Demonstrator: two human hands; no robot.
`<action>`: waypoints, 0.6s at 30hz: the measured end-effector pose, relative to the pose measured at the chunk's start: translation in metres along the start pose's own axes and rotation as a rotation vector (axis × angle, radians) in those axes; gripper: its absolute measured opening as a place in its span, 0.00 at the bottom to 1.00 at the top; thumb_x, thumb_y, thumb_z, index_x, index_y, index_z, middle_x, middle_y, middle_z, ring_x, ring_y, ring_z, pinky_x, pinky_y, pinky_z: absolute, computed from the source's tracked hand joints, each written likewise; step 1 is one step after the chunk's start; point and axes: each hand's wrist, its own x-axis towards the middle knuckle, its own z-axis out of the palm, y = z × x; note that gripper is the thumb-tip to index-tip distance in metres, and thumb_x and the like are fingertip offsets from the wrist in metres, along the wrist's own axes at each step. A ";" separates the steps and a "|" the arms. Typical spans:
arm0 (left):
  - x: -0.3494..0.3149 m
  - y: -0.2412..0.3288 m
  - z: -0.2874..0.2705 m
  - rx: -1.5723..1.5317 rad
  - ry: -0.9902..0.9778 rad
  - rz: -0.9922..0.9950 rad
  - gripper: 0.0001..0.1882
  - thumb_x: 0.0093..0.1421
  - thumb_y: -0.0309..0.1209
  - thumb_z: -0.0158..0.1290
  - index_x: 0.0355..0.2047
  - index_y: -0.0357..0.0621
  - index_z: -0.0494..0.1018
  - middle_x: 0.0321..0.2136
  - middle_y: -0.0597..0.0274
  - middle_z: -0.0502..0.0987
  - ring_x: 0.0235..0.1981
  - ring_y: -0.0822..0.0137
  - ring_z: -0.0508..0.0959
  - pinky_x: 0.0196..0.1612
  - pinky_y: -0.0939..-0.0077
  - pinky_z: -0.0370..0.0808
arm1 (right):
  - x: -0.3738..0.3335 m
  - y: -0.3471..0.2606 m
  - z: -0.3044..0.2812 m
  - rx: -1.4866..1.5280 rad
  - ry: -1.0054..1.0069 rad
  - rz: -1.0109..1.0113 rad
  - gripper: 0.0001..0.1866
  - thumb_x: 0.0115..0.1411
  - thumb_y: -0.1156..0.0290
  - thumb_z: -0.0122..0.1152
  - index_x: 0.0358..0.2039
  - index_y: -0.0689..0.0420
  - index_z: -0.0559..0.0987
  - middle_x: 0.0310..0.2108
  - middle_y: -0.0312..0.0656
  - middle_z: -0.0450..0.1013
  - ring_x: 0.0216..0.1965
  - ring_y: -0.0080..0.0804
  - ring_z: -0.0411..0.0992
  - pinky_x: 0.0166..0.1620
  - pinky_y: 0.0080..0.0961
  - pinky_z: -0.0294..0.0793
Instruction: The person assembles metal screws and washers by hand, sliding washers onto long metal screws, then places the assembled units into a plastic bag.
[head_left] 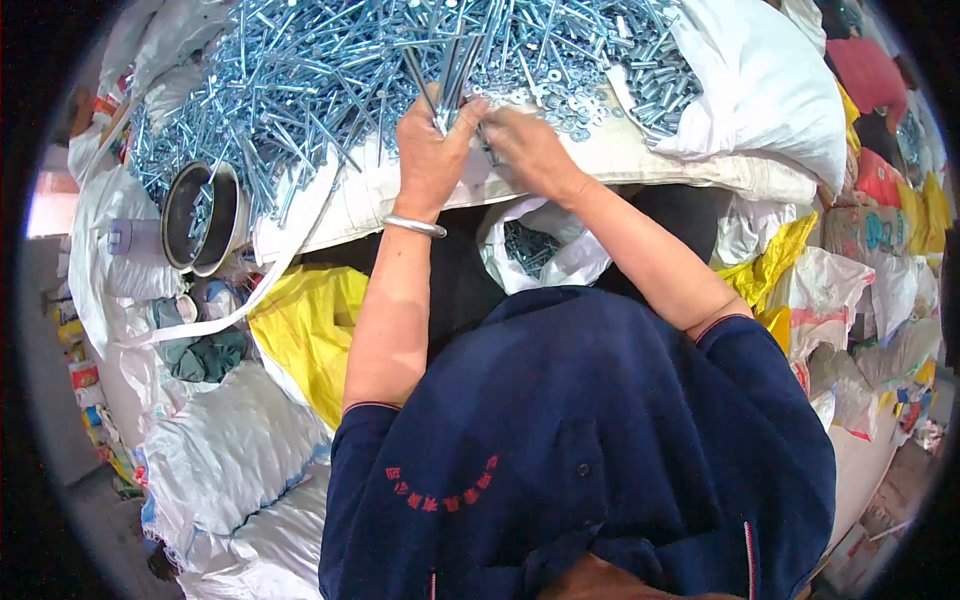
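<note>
My left hand (432, 150), with a metal bangle at the wrist, is closed round a bundle of long silver bolts (456, 75) that stick up from the fist. Close beside it, my right hand (535, 150) has its fingers curled toward the bundle; motion smears them, so any small part in them cannot be made out. Both hands are over the near edge of a pale cloth-covered work surface (370, 190). A large heap of long bolts (300, 90) spreads beyond and to the left. Flat washers (575, 110) lie just past my right hand, and short metal sleeves (660, 80) to their right.
A white sack (770, 90) bulges at the right of the surface. A dark-lined metal bowl (240, 220) leans at the left edge. Below my hands sits an open white bag (500, 262) with bolts inside. Yellow sacking (310, 320) and stuffed white sacks (230, 450) lie at left.
</note>
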 end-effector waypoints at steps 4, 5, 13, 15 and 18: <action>0.000 0.000 0.000 0.058 0.056 0.057 0.11 0.55 0.33 0.63 0.31 0.37 0.76 0.24 0.61 0.78 0.24 0.70 0.75 0.30 0.75 0.72 | -0.001 -0.005 -0.002 -0.107 -0.109 -0.026 0.11 0.59 0.66 0.57 0.28 0.62 0.73 0.26 0.52 0.71 0.32 0.55 0.71 0.36 0.48 0.67; 0.001 0.000 0.002 0.049 0.070 0.075 0.11 0.55 0.33 0.63 0.31 0.37 0.76 0.24 0.60 0.78 0.25 0.69 0.75 0.31 0.74 0.71 | 0.000 -0.006 -0.002 -0.156 -0.068 -0.075 0.12 0.58 0.66 0.58 0.26 0.62 0.73 0.25 0.52 0.71 0.31 0.54 0.71 0.34 0.47 0.66; 0.002 -0.003 0.002 0.118 0.119 0.065 0.13 0.55 0.34 0.63 0.30 0.37 0.75 0.24 0.57 0.78 0.25 0.67 0.75 0.32 0.71 0.71 | 0.004 -0.015 -0.001 -0.222 -0.011 -0.017 0.14 0.52 0.64 0.65 0.23 0.61 0.73 0.23 0.53 0.72 0.29 0.55 0.72 0.34 0.46 0.69; -0.003 0.004 0.005 0.130 0.113 0.075 0.13 0.56 0.34 0.63 0.30 0.36 0.74 0.24 0.58 0.78 0.25 0.67 0.75 0.31 0.71 0.71 | -0.003 -0.021 -0.006 -0.224 -0.011 0.000 0.14 0.52 0.65 0.65 0.24 0.61 0.73 0.23 0.53 0.72 0.29 0.56 0.72 0.34 0.47 0.69; -0.013 0.013 0.011 0.163 0.116 0.089 0.14 0.56 0.35 0.63 0.29 0.36 0.74 0.24 0.58 0.78 0.24 0.67 0.74 0.30 0.70 0.70 | -0.015 -0.026 -0.013 -0.231 -0.022 0.010 0.14 0.52 0.64 0.65 0.24 0.62 0.73 0.23 0.55 0.72 0.28 0.59 0.72 0.32 0.49 0.70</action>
